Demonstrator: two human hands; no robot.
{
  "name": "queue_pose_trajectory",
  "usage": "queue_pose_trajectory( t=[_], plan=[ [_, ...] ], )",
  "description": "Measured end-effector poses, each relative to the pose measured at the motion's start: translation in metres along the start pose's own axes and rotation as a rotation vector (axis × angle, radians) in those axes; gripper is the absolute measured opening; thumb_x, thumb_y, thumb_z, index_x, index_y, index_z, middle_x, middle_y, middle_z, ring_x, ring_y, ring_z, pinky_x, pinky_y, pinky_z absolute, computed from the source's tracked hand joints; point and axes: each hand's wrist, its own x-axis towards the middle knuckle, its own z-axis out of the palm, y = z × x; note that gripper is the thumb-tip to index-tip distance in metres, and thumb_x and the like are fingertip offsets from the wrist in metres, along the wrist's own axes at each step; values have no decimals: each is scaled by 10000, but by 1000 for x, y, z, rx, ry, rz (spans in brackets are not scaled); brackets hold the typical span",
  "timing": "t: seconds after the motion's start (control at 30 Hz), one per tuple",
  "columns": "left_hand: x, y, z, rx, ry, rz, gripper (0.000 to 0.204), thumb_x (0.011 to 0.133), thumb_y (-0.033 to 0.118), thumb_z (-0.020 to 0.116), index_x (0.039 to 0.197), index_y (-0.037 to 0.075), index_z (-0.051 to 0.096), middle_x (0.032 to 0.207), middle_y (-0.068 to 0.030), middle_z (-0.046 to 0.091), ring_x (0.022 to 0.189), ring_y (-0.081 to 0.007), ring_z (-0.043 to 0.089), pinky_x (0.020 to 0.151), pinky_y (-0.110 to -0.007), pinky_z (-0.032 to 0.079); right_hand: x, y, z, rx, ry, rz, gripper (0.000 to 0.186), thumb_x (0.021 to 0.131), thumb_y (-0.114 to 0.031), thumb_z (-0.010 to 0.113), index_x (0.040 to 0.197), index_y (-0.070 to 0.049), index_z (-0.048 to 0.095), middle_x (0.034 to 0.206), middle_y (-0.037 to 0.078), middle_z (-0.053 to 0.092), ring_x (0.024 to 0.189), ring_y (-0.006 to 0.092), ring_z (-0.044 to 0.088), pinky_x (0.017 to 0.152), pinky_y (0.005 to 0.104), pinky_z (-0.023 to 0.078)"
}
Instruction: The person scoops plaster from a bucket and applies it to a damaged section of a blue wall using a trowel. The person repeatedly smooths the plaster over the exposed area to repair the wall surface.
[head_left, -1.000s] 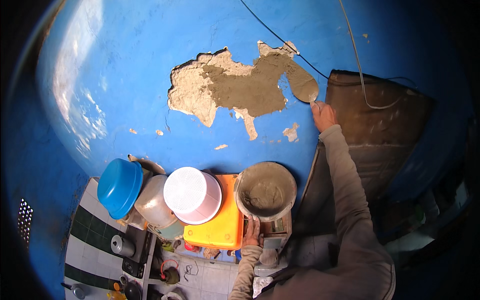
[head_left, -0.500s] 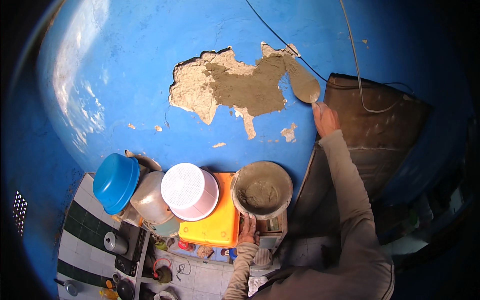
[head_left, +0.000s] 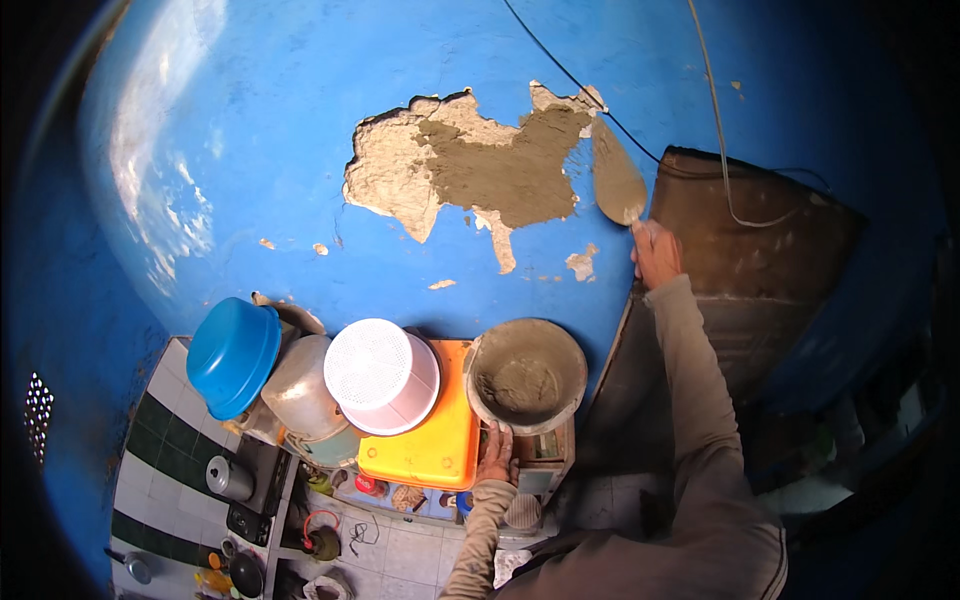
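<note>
My right hand grips a trowel coated in grey mortar, its blade held upright against the blue wall at the right edge of a damaged patch. Pale crumbled base shows where paint is gone, with fresh grey-brown mortar spread over its middle and right. Below, a round bowl of wet mortar sits on a wooden support. My left hand has its fingers on the bowl's lower rim, beside a yellow plastic container.
A blue basin, metal pot and white colander stand left of the bowl. A dark panel leans at the right under hanging cables. A tiled counter with cookware and a stove lies lower left.
The trowel blade has shifted down and right, turning more upright, and my right hand has dropped slightly with it. My left hand stays at the bowl.
</note>
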Motion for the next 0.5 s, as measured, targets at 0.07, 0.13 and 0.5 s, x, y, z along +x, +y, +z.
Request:
queue_pose_trajectory(
  t=[0.07,0.13,0.5],
  plan=[
    [-2,-1,0,5,-4,-1,744,750,18,554,1447,136,320,1535,-151,177,1326,-373,338,1073,-376,344,20,3,4,-81,4,-52,368,917,-336,470,881,5,603,556,77,537,437,172,518,417,339,419],
    [4,1,1,17,-1,24,745,747,12,552,1446,135,323,1535,-151,175,1329,-373,334,1072,-376,344,51,44,7,-246,99,-126,389,929,-367,460,869,-7,596,549,51,526,414,133,485,380,302,375],
    [2,-2,2,-8,-3,12,737,755,41,566,1445,133,321,1532,-161,176,1327,-387,330,1078,-401,333,-1,-2,-7,147,-107,99,373,923,-308,463,941,35,607,564,49,520,394,119,453,351,282,355]
  ],
)
